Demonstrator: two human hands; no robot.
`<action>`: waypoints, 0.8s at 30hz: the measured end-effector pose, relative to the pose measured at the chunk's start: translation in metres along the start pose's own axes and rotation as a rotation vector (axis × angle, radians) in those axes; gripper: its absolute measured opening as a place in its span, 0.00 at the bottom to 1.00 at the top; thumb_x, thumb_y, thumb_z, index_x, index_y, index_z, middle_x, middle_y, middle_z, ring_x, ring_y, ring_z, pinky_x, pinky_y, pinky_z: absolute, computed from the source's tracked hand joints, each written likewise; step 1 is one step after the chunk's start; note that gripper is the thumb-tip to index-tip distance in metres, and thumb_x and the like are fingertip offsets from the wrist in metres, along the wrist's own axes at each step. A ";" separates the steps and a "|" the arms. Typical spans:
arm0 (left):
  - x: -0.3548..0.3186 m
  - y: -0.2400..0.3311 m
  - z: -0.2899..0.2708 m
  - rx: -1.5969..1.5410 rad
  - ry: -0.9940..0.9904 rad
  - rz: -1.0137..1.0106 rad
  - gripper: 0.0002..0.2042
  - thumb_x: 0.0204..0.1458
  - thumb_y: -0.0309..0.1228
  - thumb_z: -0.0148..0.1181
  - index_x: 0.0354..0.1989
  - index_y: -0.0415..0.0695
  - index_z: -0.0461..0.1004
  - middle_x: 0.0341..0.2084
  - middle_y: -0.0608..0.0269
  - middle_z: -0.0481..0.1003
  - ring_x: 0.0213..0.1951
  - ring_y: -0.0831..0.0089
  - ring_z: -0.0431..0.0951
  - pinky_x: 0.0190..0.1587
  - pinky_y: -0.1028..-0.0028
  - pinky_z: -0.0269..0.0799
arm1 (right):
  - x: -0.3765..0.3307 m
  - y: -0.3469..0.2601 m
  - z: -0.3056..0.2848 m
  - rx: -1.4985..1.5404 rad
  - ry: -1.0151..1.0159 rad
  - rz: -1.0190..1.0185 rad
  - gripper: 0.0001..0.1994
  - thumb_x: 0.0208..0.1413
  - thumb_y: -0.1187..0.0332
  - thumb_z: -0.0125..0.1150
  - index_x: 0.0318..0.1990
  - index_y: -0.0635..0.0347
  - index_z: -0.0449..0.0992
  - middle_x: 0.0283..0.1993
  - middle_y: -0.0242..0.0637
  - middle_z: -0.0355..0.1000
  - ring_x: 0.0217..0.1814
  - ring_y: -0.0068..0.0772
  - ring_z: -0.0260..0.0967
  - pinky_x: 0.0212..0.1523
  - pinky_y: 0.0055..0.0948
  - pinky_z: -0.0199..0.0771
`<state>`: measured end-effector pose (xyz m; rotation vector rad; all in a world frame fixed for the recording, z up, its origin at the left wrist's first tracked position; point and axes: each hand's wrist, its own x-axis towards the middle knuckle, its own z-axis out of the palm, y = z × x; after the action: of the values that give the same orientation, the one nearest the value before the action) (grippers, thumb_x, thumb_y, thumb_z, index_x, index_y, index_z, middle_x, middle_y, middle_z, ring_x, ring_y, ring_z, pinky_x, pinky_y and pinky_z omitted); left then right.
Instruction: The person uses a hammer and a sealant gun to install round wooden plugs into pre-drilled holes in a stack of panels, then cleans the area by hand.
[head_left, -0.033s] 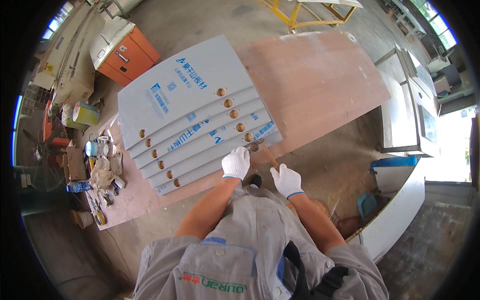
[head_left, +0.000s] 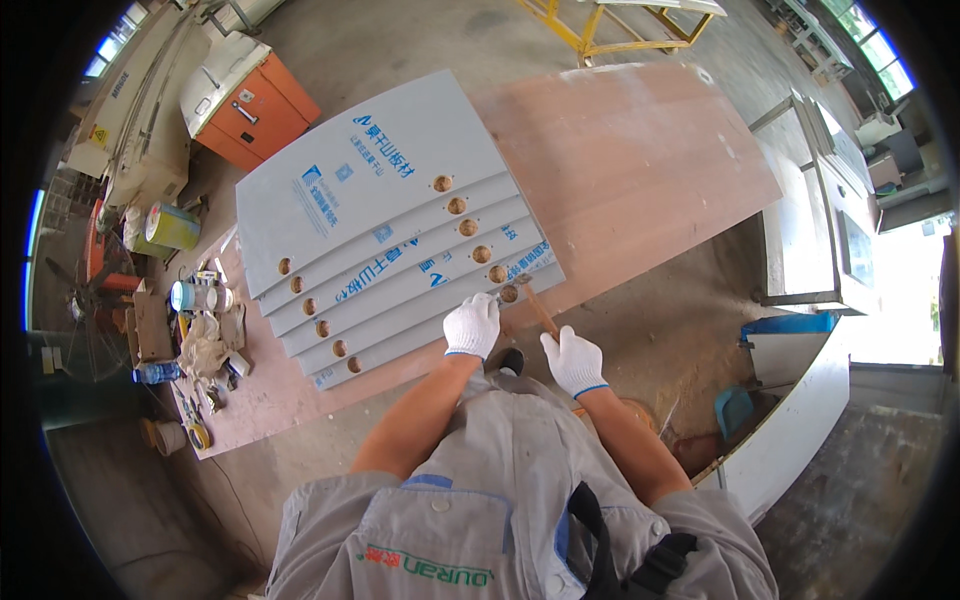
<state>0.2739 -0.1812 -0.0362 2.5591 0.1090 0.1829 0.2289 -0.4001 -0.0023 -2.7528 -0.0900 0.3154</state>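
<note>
A stack of grey panels (head_left: 300, 190) lies stepped like stairs, each front strip with a round bored hole near either end. My right hand (head_left: 573, 361), in a white glove, is closed round the wooden handle of a hammer (head_left: 541, 310). The hammer's head is over the front right corner of the stack, beside the nearest right-hand hole (head_left: 508, 294). Just left of that hole, my gloved left hand (head_left: 471, 325) is closed at the front panel's edge. Something small and dark shows between its fingertips and the hole, too small to name.
Beneath the stack is a reddish-brown board (head_left: 630, 170). Jars, tape and crumpled paper (head_left: 205, 345) clutter its left end. An orange cabinet (head_left: 255, 110) stands far left, a yellow frame (head_left: 590, 40) at the back. A white cabinet (head_left: 815, 200) is at right, a curved white panel (head_left: 790, 440) nearer me.
The hammer head has risen slightly and moved a little right, showing more of the hole. My right hand shifted slightly with it; my left hand stays in place.
</note>
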 end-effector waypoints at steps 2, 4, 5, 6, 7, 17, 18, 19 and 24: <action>0.001 0.003 0.001 0.062 -0.031 -0.030 0.11 0.63 0.40 0.57 0.35 0.47 0.80 0.30 0.51 0.83 0.31 0.49 0.84 0.35 0.52 0.80 | -0.001 0.003 0.005 0.024 0.008 0.018 0.23 0.68 0.47 0.53 0.32 0.60 0.71 0.23 0.53 0.77 0.27 0.58 0.78 0.28 0.55 0.77; 0.003 0.007 -0.001 0.089 -0.047 -0.058 0.11 0.62 0.39 0.58 0.35 0.47 0.81 0.31 0.52 0.83 0.31 0.49 0.84 0.35 0.53 0.80 | -0.004 0.007 0.011 0.053 0.007 -0.025 0.23 0.68 0.46 0.54 0.33 0.60 0.71 0.23 0.53 0.76 0.27 0.59 0.78 0.29 0.56 0.76; 0.003 0.009 -0.002 0.084 -0.049 -0.073 0.10 0.61 0.39 0.58 0.35 0.47 0.81 0.32 0.52 0.83 0.33 0.49 0.84 0.37 0.53 0.80 | -0.006 0.010 0.013 0.068 0.007 -0.046 0.23 0.68 0.46 0.54 0.33 0.60 0.71 0.24 0.54 0.76 0.27 0.60 0.77 0.29 0.56 0.76; 0.002 0.009 -0.002 0.080 -0.049 -0.092 0.10 0.61 0.38 0.59 0.35 0.47 0.81 0.33 0.52 0.83 0.34 0.50 0.84 0.38 0.54 0.80 | -0.007 0.006 0.009 0.095 -0.003 -0.035 0.23 0.68 0.46 0.54 0.33 0.60 0.71 0.24 0.54 0.76 0.27 0.60 0.77 0.29 0.57 0.75; 0.002 0.007 -0.002 0.087 -0.050 -0.089 0.10 0.61 0.38 0.59 0.35 0.47 0.81 0.32 0.52 0.83 0.33 0.50 0.84 0.37 0.54 0.80 | -0.009 0.001 0.006 0.122 -0.014 -0.024 0.23 0.68 0.46 0.54 0.33 0.60 0.71 0.23 0.54 0.76 0.27 0.61 0.77 0.29 0.57 0.75; -0.001 0.008 0.000 0.072 -0.029 -0.055 0.09 0.61 0.38 0.60 0.35 0.46 0.81 0.32 0.52 0.83 0.33 0.50 0.84 0.37 0.54 0.80 | -0.004 -0.016 0.013 0.152 -0.032 -0.062 0.23 0.68 0.47 0.55 0.32 0.59 0.70 0.24 0.54 0.76 0.28 0.61 0.77 0.29 0.57 0.75; -0.003 0.007 -0.002 0.056 -0.023 -0.047 0.10 0.61 0.38 0.59 0.35 0.46 0.81 0.32 0.52 0.83 0.33 0.50 0.84 0.37 0.53 0.80 | -0.007 -0.017 0.009 0.164 -0.028 -0.054 0.23 0.67 0.47 0.55 0.32 0.59 0.70 0.24 0.54 0.76 0.28 0.60 0.77 0.29 0.57 0.75; -0.002 0.007 -0.002 0.070 -0.030 -0.056 0.10 0.61 0.38 0.59 0.35 0.46 0.81 0.32 0.52 0.83 0.32 0.50 0.84 0.37 0.53 0.80 | -0.009 -0.018 0.007 0.176 -0.025 -0.046 0.22 0.67 0.47 0.55 0.33 0.59 0.70 0.24 0.54 0.76 0.28 0.60 0.77 0.29 0.57 0.75; 0.000 0.008 -0.002 0.153 -0.091 -0.071 0.11 0.63 0.40 0.57 0.36 0.48 0.80 0.32 0.53 0.82 0.32 0.50 0.84 0.36 0.53 0.80 | -0.012 -0.015 0.012 0.131 -0.030 -0.103 0.22 0.67 0.48 0.56 0.33 0.60 0.70 0.24 0.53 0.76 0.28 0.59 0.78 0.29 0.56 0.75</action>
<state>0.2736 -0.1871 -0.0306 2.7057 0.1854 0.0316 0.2141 -0.3833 -0.0053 -2.6039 -0.2109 0.3227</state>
